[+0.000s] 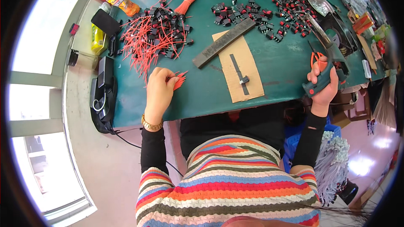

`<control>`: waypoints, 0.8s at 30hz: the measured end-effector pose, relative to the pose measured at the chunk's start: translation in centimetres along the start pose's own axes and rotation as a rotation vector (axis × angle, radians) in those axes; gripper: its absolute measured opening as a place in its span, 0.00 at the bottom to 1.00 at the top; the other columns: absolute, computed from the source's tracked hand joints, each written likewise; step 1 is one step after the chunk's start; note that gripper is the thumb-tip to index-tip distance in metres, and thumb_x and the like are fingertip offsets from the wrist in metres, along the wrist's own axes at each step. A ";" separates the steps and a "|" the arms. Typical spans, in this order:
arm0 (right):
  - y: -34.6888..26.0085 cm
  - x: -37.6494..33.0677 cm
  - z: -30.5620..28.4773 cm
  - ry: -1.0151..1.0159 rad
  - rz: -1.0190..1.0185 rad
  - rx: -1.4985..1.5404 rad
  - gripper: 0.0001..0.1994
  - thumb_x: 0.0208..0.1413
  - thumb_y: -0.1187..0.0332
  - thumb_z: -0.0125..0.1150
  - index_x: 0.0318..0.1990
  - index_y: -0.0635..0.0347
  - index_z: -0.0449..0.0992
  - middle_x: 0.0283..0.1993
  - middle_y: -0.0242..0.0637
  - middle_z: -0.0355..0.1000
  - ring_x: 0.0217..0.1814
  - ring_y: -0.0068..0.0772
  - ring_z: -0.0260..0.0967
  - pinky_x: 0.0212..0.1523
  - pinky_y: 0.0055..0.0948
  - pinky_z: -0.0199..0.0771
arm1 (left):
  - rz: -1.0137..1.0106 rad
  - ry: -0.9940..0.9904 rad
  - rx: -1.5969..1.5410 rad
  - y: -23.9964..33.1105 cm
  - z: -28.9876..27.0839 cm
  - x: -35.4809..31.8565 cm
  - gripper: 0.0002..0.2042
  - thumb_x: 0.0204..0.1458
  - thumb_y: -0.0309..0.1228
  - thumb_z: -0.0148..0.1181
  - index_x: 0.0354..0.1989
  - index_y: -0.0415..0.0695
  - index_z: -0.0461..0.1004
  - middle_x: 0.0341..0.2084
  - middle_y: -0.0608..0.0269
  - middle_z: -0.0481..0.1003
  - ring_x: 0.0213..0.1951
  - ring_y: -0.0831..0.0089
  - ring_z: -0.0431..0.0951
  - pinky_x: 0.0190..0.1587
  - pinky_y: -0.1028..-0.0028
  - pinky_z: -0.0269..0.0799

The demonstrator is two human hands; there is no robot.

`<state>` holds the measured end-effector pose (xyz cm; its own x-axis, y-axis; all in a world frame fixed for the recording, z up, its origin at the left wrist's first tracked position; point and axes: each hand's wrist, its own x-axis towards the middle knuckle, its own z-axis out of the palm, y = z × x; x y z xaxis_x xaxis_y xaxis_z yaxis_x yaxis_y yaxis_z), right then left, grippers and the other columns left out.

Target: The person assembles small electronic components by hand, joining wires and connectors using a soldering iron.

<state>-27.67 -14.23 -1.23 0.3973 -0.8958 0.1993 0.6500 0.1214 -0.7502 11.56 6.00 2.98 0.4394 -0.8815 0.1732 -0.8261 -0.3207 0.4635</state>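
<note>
Left hand (160, 86) – pinched on short red wires (181, 80), over green table (202, 90). Right hand (327, 92) – wrapped round a tool (320, 80). Between hands, one switch (244, 80) on cardboard (253, 90). Wired pile (158, 33) beyond left hand.

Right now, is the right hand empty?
No, the right hand is closed around a dark green tool handle at the table's right side.
</note>
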 end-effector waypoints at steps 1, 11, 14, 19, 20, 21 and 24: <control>-0.1 0.0 0.0 0.001 0.000 -0.001 0.22 0.63 0.51 0.43 0.53 0.61 0.65 0.32 0.34 0.64 0.26 0.23 0.62 0.33 0.25 0.62 | 0.043 0.000 0.016 -0.2 0.1 -0.1 0.06 0.48 0.24 0.62 0.32 0.38 0.71 0.29 0.54 0.71 0.31 0.56 0.72 0.38 0.64 0.67; 0.2 -0.1 0.3 0.017 -0.012 0.019 0.21 0.63 0.52 0.44 0.52 0.61 0.66 0.32 0.36 0.64 0.25 0.25 0.62 0.32 0.26 0.63 | 0.270 0.333 -0.044 2.3 2.3 -0.2 0.05 0.48 0.21 0.60 0.28 0.41 0.69 0.25 0.58 0.70 0.29 0.57 0.70 0.34 0.63 0.65; 0.2 -0.1 0.3 0.015 0.007 0.036 0.21 0.63 0.53 0.44 0.51 0.61 0.67 0.32 0.37 0.64 0.26 0.26 0.62 0.33 0.27 0.64 | 0.730 0.037 -0.147 5.9 2.8 0.5 0.08 0.42 0.21 0.64 0.26 0.42 0.69 0.28 0.59 0.72 0.23 0.67 0.70 0.24 0.70 0.66; 0.4 -0.1 0.2 0.010 0.004 0.054 0.20 0.63 0.53 0.44 0.51 0.60 0.67 0.33 0.38 0.65 0.26 0.26 0.63 0.34 0.27 0.64 | 1.071 -0.102 -0.178 8.7 4.7 2.0 0.09 0.37 0.20 0.64 0.23 0.43 0.68 0.41 0.61 0.73 0.25 0.71 0.73 0.27 0.73 0.70; 0.3 -0.1 0.3 0.008 -0.004 0.050 0.20 0.63 0.53 0.44 0.50 0.60 0.67 0.33 0.38 0.65 0.27 0.26 0.64 0.35 0.28 0.65 | 1.104 -0.118 -0.171 8.9 5.1 2.3 0.09 0.37 0.20 0.64 0.23 0.43 0.68 0.41 0.61 0.74 0.26 0.70 0.73 0.27 0.72 0.70; 0.3 -0.1 0.3 0.023 -0.009 0.046 0.20 0.63 0.53 0.44 0.50 0.60 0.67 0.33 0.38 0.65 0.27 0.26 0.64 0.35 0.28 0.65 | 1.135 -0.135 -0.165 9.0 5.6 2.4 0.09 0.37 0.20 0.64 0.23 0.43 0.67 0.40 0.60 0.74 0.26 0.69 0.74 0.26 0.72 0.71; 0.4 -0.1 0.4 0.041 -0.018 0.056 0.20 0.63 0.53 0.45 0.50 0.61 0.67 0.33 0.38 0.66 0.26 0.27 0.65 0.34 0.28 0.66 | 1.020 -0.085 -0.265 8.3 6.9 2.3 0.07 0.39 0.19 0.61 0.23 0.42 0.68 0.38 0.62 0.75 0.22 0.69 0.74 0.24 0.72 0.70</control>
<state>-27.19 -13.96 -1.33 0.3595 -0.9145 0.1854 0.6922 0.1282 -0.7102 3.26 -1.13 1.24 -0.4540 -0.7152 0.5314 -0.6820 0.6627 0.3094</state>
